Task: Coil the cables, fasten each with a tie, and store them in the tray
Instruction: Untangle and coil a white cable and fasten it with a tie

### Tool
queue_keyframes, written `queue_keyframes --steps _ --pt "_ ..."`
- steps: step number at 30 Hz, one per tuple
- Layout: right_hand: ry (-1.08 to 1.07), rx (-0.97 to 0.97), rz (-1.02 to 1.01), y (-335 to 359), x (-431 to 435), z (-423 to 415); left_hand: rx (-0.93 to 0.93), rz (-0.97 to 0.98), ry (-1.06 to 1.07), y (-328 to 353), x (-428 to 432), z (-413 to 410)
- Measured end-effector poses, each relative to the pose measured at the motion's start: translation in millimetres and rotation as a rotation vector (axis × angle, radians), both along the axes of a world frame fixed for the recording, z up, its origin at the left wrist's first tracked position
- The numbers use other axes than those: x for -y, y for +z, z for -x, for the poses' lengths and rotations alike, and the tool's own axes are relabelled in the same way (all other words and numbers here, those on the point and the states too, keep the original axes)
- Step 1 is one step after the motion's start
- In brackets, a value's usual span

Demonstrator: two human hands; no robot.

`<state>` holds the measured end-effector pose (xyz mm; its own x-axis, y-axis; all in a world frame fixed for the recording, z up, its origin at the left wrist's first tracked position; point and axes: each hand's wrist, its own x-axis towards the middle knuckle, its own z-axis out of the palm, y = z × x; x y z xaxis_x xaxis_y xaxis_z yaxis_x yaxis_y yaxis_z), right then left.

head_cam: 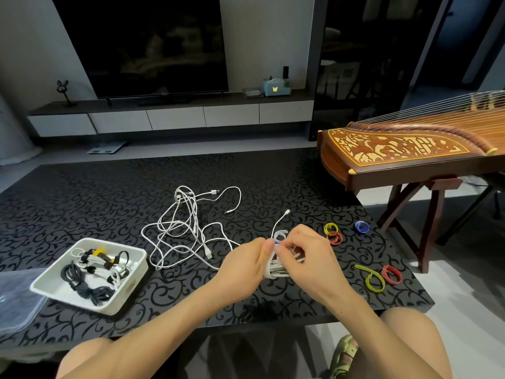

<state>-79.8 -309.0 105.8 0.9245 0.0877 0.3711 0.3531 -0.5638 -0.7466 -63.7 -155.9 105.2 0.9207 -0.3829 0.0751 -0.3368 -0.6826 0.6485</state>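
Left hand (pixel 246 266) grips the coil (pixel 274 273), right hand (pixel 308 258) pinches the tie (pixel 281 234) beside its fingertips; slacken either hold and the loops could spring loose.

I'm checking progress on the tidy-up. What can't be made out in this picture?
Head view:
Whether the white tie is fastened round the coiled cable: left hand and right hand cover it.
How many cables the loose tangle holds: overlapping.
Bundle count in the tray: piled together.
Clear plastic sheet: cut off by the left edge.

dark television (pixel 142 45), white drawers (pixel 175 117), zither (pixel 415 149)
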Motion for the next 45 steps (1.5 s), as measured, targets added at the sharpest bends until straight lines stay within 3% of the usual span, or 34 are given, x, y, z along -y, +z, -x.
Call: queue_keyframes --steps 7,14,19,23,27,33,36,42,45 --pt "0.041 -0.145 -0.143 7.7 -0.9 -3.6 0.018 -0.019 0.003 -1.0 -0.7 -0.4" --pt "0.023 -0.344 -0.412 6.4 -5.3 -0.6 -0.034 0.200 -0.013 -4.9 -7.7 4.6" --pt "-0.018 -0.345 -0.442 2.8 -9.3 2.7 0.175 0.284 0.013 -5.8 -8.8 7.0" --pt "-0.021 -0.313 -0.428 2.3 -7.2 4.9 0.106 0.410 0.040 -6.3 -5.4 8.7" --pt "-0.055 -0.290 -0.497 0.8 -6.2 5.8 0.092 0.394 0.107 -9.2 -2.2 8.9" --pt "-0.038 -0.462 -0.838 11.9 5.2 -1.2 0.162 0.277 0.072 -4.3 -1.5 13.0" --pt "-0.084 -0.458 -0.778 15.3 9.6 -4.8 0.165 0.239 0.052 -3.3 1.7 16.7" --pt "-0.073 -0.248 -0.390 17.1 8.6 1.5 0.129 0.220 0.125 -6.4 2.8 18.1" --pt "-0.030 -0.239 -0.318 16.3 7.4 3.4 0.117 0.184 0.110 -6.3 1.5 18.7"
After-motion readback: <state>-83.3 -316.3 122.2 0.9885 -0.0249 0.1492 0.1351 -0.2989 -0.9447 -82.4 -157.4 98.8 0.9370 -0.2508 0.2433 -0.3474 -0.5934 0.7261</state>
